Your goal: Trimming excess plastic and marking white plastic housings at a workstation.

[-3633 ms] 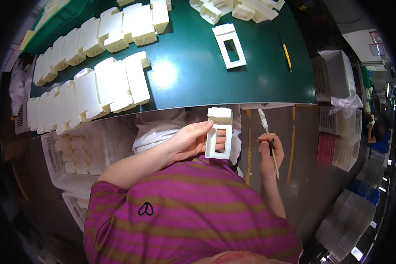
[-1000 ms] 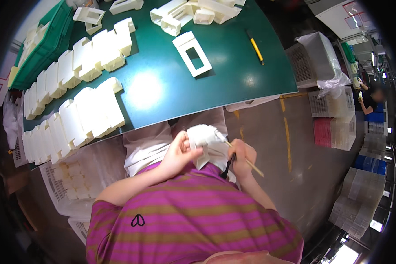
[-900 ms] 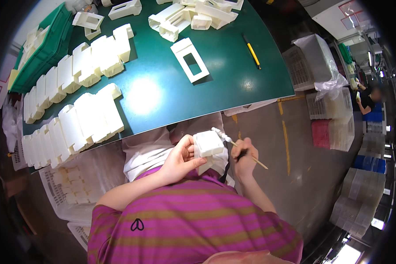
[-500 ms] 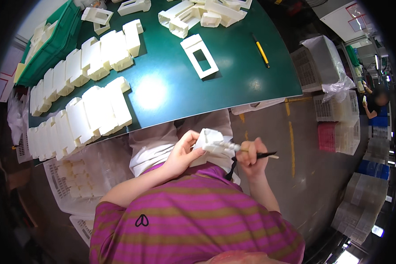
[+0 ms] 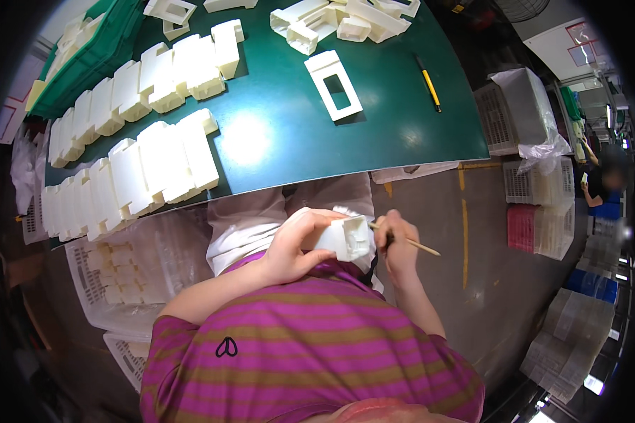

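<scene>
left hand (image 5: 293,243): grip closed around white folded carton (image 5: 342,236), held over lap just below green tabletop (image 5: 402,134) near edge | right hand (image 5: 396,243): grip pinched on thin stick (image 5: 416,244), tip at carton | tabletop centre open, carton rows (image 5: 141,162) left | green bin (image 5: 85,63) far left holds white cartons

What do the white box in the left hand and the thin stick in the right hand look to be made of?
White box: looks like matte white card or thin moulded plastic, with folded flaps and no gloss; the view cannot settle which. Thin stick: pale tan and slender, probably wood or bamboo. The left hand grips the box; the right hand pinches the stick.
</scene>
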Demonstrator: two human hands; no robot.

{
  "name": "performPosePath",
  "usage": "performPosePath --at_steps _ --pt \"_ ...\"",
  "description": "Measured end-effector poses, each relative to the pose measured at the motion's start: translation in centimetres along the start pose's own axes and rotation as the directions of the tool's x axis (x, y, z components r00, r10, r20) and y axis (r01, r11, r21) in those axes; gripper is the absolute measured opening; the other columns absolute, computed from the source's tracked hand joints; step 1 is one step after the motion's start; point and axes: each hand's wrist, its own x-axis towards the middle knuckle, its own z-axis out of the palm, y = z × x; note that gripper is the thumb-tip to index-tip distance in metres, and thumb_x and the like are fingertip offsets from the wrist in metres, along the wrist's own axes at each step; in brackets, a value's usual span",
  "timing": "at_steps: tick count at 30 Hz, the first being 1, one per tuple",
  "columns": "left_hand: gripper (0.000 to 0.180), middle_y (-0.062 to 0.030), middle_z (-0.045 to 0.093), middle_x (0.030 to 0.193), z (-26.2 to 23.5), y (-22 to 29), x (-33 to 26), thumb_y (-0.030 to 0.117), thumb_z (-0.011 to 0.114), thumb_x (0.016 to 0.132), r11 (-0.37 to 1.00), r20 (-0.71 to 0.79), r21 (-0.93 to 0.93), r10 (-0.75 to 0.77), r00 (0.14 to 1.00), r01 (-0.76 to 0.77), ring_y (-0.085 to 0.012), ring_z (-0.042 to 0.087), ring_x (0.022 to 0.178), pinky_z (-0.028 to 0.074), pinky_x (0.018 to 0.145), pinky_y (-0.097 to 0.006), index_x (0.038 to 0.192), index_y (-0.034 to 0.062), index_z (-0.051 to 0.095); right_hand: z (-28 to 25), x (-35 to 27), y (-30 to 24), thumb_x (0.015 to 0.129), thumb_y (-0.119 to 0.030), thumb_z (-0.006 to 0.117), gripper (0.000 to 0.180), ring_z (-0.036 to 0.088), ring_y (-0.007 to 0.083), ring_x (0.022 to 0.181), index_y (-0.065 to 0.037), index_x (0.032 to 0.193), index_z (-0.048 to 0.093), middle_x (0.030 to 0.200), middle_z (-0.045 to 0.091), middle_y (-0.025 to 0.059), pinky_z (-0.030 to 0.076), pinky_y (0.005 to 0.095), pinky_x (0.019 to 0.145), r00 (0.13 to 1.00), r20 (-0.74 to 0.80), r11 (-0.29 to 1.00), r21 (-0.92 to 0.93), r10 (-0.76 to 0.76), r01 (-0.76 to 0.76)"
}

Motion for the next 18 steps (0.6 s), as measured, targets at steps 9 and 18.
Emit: performPosePath --at_steps 9,18 --pt "0.029 -0.0055 0.055 0.095 0.3 -0.6 -0.1 0.009 0.065 0.080 0.742 -0.036 -0.554 -0.474 0.880 0.377 -0.0081 0.050 0.091 0.040 0.081 -0.024 0.101 -0.0001 0.047 1.1 -1.7 -2.2 0.095 -0.024 0.033 0.045 0.033 0.0097 0.042 -0.005 0.055 0.040 0.051 0.039 0.0050 0.023 0.0227 0.040 0.789 0.209 0.793 -0.084 -0.578 0.603" --pt "0.032 -0.0098 0.054 0.105 -3.6 2.5 3.8 0.030 0.051 0.090 0.228 0.001 -0.938 -0.753 0.658 0.262 -0.0184 0.056 0.094 0.047 0.088 -0.035 0.109 0.0046 0.045 0.0 0.7 -1.4 0.097 -0.026 0.032 0.044 0.034 0.0095 0.043 -0.004 0.058 0.037 0.054 0.040 0.0062 0.024 0.0220 0.038 0.934 -0.170 0.901 0.255 -0.315 0.350"
